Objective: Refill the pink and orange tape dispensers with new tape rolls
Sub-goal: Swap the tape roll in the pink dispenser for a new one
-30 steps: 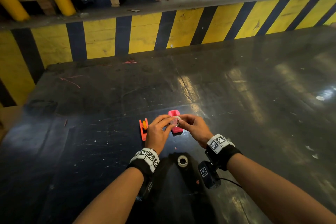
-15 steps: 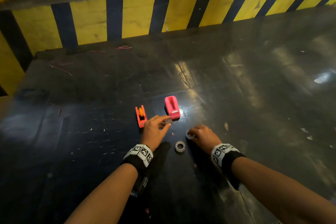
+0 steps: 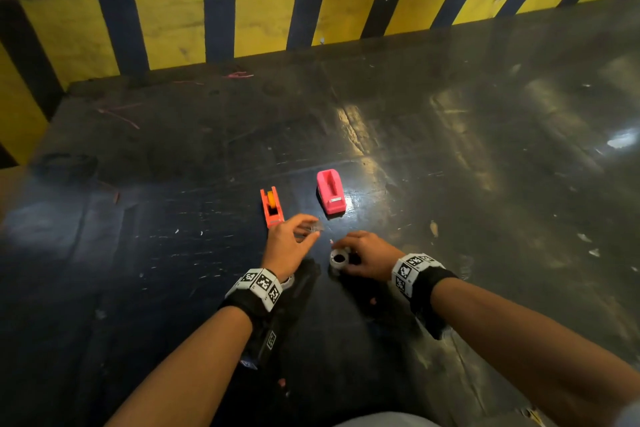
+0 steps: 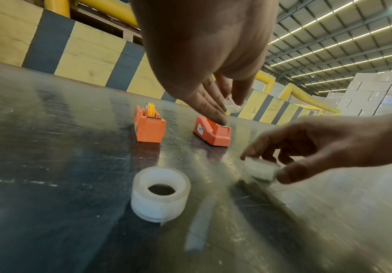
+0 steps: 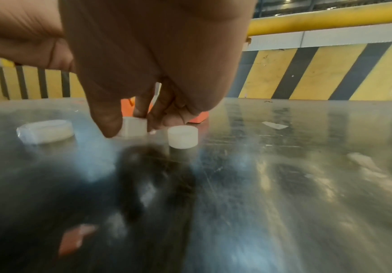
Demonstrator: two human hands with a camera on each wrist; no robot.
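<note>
A second ago both hands were bunched over the pink dispenser, working at something round; now they have drawn back toward the person and its cradle looks empty. This suggests the old tape is out and the new roll comes next. The left hand hovers nearer the person than the pink dispenser, its grip pinched on a small clear ring, probably the spent core. The right hand has dropped to the surface, further toward the person than the pink dispenser, and its grip is clamped on a short white cylinder. A twin cylinder stands just beside it. The fresh tape roll lies flat and free between the two hands, on the person's side of the pink dispenser. The orange dispenser sits just left of the pink one, with a yellowish roll in it. Pale scraps lie to the right of the pink dispenser and a striped barrier stands far behind it. Nothing blocks the way to either cradle.
</note>
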